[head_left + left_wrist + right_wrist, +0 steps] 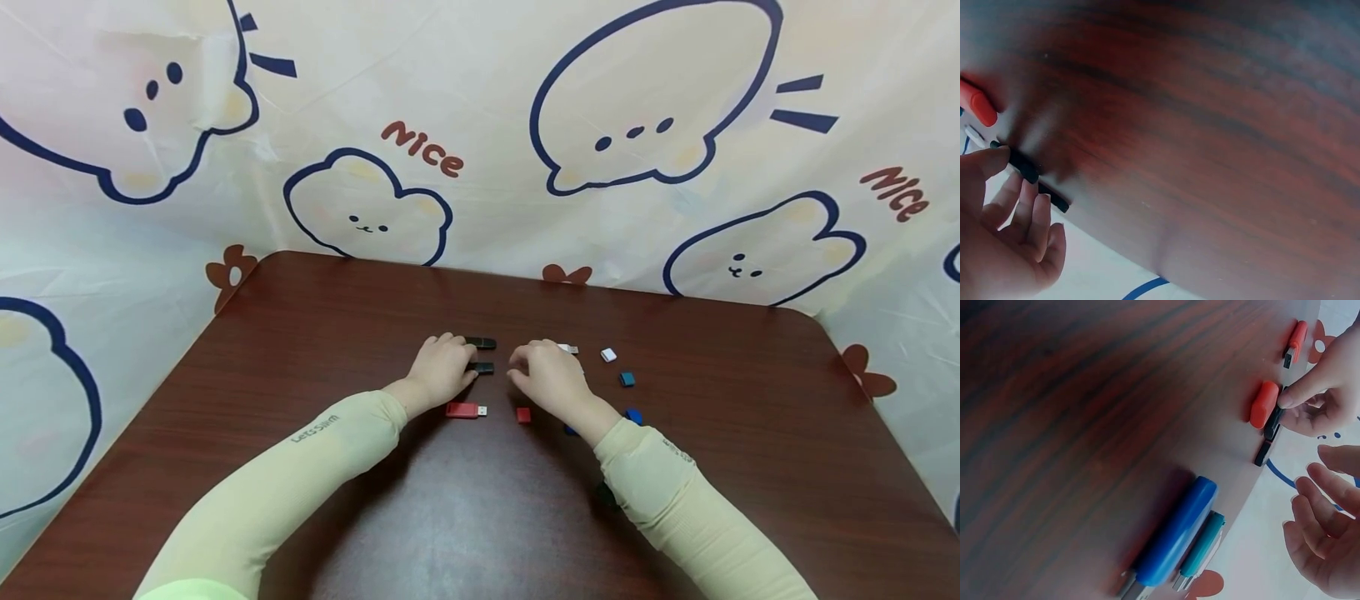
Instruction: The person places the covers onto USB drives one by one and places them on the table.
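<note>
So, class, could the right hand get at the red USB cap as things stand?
Probably yes: the right hand looks empty, and the red USB cap lies close by on the table, with nothing visible between them.

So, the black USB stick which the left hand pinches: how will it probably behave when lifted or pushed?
The black USB stick looks stiff, being straight in the left hand. It is probably light, as it is slim and smaller than the hand. Its sides seem flat, so on the table it would likely slide rather than roll.
</note>
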The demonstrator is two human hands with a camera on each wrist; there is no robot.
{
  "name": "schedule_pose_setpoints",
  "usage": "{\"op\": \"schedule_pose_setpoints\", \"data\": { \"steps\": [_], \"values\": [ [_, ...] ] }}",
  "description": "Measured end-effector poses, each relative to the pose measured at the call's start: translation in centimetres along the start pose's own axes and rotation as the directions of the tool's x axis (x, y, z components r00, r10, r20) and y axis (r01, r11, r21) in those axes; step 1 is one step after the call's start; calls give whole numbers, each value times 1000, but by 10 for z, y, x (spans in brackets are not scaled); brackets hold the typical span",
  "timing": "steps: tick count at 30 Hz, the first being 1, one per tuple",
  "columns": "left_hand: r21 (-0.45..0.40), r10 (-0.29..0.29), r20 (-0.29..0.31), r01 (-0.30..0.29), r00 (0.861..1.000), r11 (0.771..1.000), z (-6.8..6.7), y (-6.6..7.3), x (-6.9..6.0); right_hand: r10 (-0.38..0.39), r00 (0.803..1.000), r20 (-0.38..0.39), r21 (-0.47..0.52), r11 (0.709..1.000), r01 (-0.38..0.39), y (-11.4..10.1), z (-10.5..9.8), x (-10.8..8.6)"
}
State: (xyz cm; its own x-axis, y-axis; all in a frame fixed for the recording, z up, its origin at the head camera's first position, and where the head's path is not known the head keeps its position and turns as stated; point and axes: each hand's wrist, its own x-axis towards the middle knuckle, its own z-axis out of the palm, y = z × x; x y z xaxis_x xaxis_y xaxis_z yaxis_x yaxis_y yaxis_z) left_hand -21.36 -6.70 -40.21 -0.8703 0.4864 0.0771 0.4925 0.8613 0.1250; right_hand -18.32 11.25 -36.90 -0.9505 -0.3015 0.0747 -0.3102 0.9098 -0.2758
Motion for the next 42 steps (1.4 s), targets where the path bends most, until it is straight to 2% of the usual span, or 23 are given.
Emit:
{"op": "schedule_pose_setpoints", "data": {
  "steps": [7,12,17,20,23,30,35,42],
  "values": [
    [-8,3,-10,-3,1000,1000,-8,-1,-7,6,1000,8,22,1000,-6,2,1,-1],
    [-50,81,-23,-82,996,995,-18,0,-16,15,1000,18,19,1000,-16,3,0,-2],
    [-60,130,19,-128,991,990,-25,1,-28,15,1000,28,25,1000,-15,3,-3,-6],
    [-63,140,55,-137,989,989,-24,2,-34,15,997,71,26,1000,-17,2,-4,-9],
    [-55,166,63,-162,984,985,-22,3,-39,37,991,132,28,999,-41,0,-5,-13],
    [-3,219,4,-219,976,976,-14,4,-44,66,966,251,-32,998,-60,0,-1,-16],
    [16,221,-18,-220,975,975,-9,5,-45,60,958,280,-37,998,-52,2,5,-16],
    [18,223,-19,-223,975,975,-11,8,-46,59,956,288,-38,998,-50,2,7,-18]
  ]
}}
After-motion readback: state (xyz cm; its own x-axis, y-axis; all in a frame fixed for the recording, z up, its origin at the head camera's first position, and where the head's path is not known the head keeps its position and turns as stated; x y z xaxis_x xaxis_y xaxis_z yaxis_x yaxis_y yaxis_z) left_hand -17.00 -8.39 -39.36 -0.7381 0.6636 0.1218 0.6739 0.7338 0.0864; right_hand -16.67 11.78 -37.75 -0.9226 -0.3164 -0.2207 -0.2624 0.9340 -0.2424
